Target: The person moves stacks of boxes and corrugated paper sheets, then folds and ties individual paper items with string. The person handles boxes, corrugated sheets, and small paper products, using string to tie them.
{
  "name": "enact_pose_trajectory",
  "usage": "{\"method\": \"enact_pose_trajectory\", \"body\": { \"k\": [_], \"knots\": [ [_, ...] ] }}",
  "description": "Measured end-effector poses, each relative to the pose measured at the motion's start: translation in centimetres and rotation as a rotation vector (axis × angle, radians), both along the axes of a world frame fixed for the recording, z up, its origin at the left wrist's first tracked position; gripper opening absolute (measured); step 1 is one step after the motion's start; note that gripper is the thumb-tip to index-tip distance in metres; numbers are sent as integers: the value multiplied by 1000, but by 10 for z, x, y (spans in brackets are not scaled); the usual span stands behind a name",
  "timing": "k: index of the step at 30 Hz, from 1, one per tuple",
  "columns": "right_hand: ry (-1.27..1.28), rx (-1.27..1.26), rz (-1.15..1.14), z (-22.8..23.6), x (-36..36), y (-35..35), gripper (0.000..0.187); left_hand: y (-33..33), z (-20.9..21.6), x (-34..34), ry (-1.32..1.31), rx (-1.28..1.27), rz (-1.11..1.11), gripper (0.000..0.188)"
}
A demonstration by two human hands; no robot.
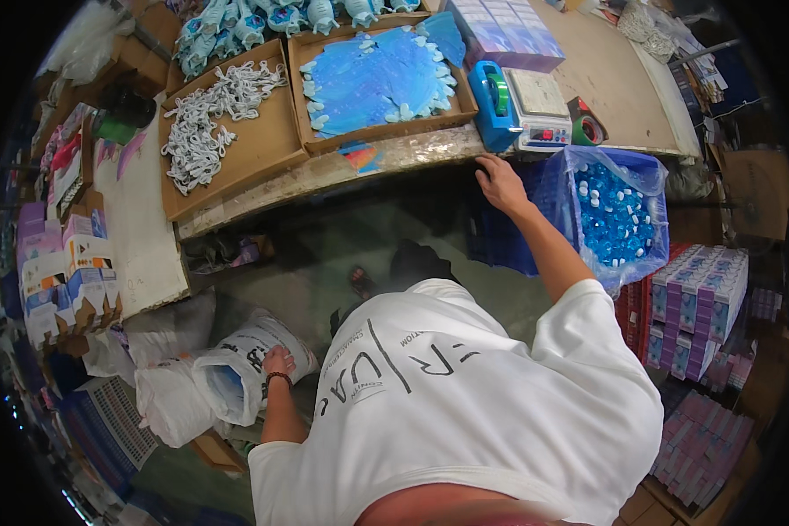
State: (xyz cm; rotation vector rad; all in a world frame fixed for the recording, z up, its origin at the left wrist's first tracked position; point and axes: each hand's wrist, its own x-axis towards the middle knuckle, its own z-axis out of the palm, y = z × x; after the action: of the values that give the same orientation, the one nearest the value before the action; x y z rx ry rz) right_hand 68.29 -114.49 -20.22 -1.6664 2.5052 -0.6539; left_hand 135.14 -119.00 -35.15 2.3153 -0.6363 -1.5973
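My left hand [278,361], with a dark bead bracelet at the wrist, is at the mouth of a white plastic sack [256,344], its fingers curled on the sack's edge. Something blue shows inside that sack. My right hand [500,182] touches the front edge of the worktable [403,151], fingers apart and holding nothing. Just beside it stands a blue crate [535,197] lined with clear plastic. In the crate lie many clear blue bottles [618,219] with white caps. Behind the right hand are a blue tape dispenser [493,105] and a white weighing scale [539,105].
On the table are a cardboard tray of white cord loops [210,123], a tray of blue flat pieces [377,79], pale blue figures [280,16] and printed boxes [504,31]. Another white sack [175,403] stands at the left. Stacked purple-white boxes [697,302] are at the right.
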Motion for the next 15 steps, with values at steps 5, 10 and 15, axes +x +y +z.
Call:
{"method": "enact_pose_trajectory", "body": {
  "k": [5, 10, 15],
  "knots": [
    [168, 62, 148, -43, -22, -72, 27, -54, -8, -24, 122, -46, -99, 39],
    [293, 192, 103, -50, -33, -111, 25, -76, 5, -108, 232, -148, -198, 46],
    [329, 344, 135, -41, -28, -111, 30, -116, 61, -147, 44, -228, -400, 45]
  ]
}}
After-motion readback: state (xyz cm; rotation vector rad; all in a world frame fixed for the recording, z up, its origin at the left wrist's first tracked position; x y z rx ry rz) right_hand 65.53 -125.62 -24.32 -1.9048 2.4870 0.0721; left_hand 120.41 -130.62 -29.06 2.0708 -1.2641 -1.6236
